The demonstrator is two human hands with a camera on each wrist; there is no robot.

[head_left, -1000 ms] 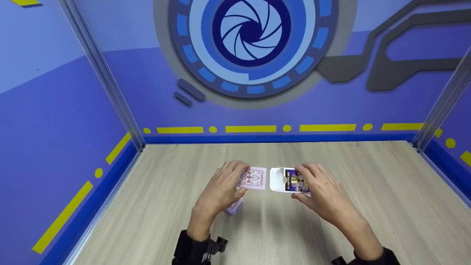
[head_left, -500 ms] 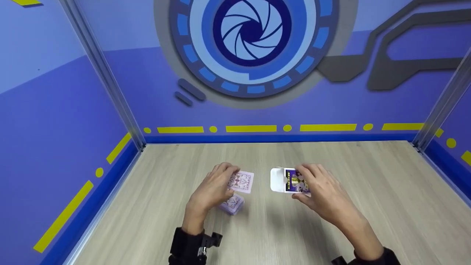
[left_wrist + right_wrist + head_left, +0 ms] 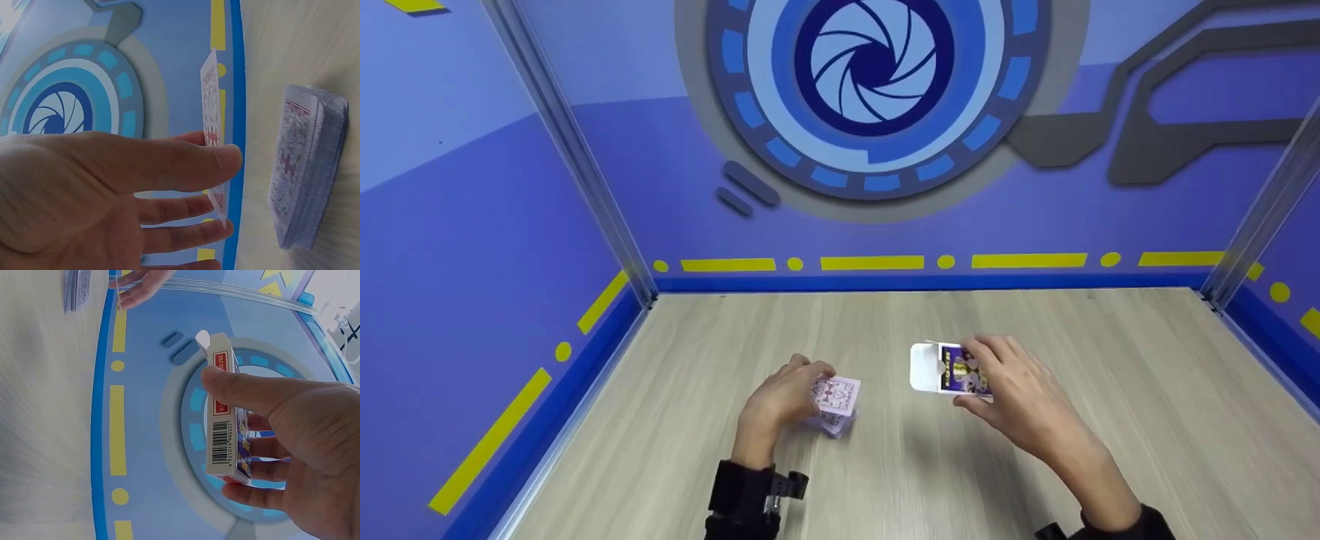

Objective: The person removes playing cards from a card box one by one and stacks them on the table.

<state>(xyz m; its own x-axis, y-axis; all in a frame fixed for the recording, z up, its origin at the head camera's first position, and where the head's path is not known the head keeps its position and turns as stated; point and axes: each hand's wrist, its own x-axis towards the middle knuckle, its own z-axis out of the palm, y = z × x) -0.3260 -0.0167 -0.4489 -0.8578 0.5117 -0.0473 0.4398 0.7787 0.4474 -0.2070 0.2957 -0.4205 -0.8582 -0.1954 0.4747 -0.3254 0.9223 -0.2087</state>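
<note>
My left hand (image 3: pixel 784 394) pinches a thin playing card (image 3: pixel 211 112) with a red-and-white patterned back, thumb on one face and fingers behind. Below it a deck of playing cards (image 3: pixel 304 169) lies on the table, slightly uneven at its edges. From the head view the held card overlaps the deck, while a gap between them shows in the left wrist view. Off to the right, my right hand (image 3: pixel 1024 397) grips a small purple-and-yellow card box (image 3: pixel 960 370) by its sides, its white flap (image 3: pixel 924 367) folded out toward the left. The box's barcode side (image 3: pixel 221 439) faces the right wrist camera.
The wood-grain tabletop (image 3: pixel 697 345) runs back to a blue wall (image 3: pixel 885 202) with a printed round emblem. Metal corner posts (image 3: pixel 577 165) and side walls bound it left and right.
The left hand has carried the card left and toward me, from beside the box's open end to over the deck. The right hand and the box stay nearly still.
</note>
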